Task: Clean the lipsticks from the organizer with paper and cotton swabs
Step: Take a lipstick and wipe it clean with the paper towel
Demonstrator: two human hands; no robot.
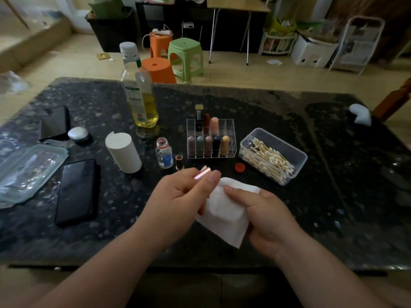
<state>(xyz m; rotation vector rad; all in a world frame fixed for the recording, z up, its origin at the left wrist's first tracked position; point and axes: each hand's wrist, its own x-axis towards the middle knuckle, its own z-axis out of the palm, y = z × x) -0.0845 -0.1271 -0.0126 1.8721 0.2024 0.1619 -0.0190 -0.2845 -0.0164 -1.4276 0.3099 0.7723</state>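
My left hand (pixel 178 196) pinches a slim rose-gold lipstick tube (pixel 202 173) above the near middle of the table. My right hand (pixel 264 216) grips a folded white paper tissue (pixel 224 210) pressed against the tube's lower end. Behind them stands a clear plastic organizer (pixel 211 138) with several lipsticks upright in its slots. A dark lipstick cap or base (pixel 179 162) stands alone left of the organizer. To the right, a clear box (pixel 273 155) holds several cotton swabs.
A small glass bottle (pixel 164 155) stands open, its red cap (pixel 240 167) lying apart. A white paper roll (pixel 123 152), an oil bottle (pixel 140 92), two phones (pixel 76 192), a lidded plastic container (pixel 29 172) and a round white lid (pixel 77 133) crowd the dark stone table's (pixel 333 207) left.
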